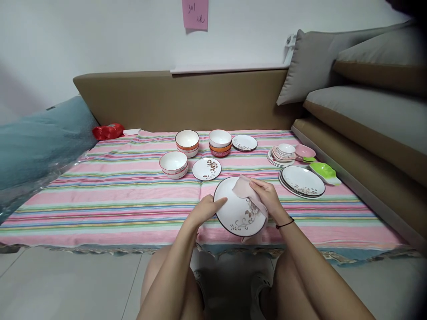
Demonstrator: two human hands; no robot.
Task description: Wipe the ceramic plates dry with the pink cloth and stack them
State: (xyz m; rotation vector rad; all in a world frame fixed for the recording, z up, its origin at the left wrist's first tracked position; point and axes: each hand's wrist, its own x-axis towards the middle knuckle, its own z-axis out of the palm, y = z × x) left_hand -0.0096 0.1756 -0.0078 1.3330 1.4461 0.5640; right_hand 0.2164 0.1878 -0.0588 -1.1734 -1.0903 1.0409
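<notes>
A white plate (230, 206) with a dark rim and brown flowers is held up at the near edge of the striped cloth. My left hand (207, 210) grips its left side, thumb on the face and the other fingers hidden behind. In my right hand (267, 195) is a pale pink cloth (244, 186), pressed on the plate's upper right and draped over its right rim. Just beyond lies a smaller flowered plate (207, 169). A stack of flowered plates (302, 180) rests to the right of my right hand.
Stacked bowls (173, 162) stand left of centre, with more bowl stacks and plates behind. Small dishes (283, 153) and a green leaf-shaped dish (323, 171) sit at the right. A brown backrest (187, 102), cushions (370, 109) and a blue covered bundle (46, 142) border the striped cloth (133, 200).
</notes>
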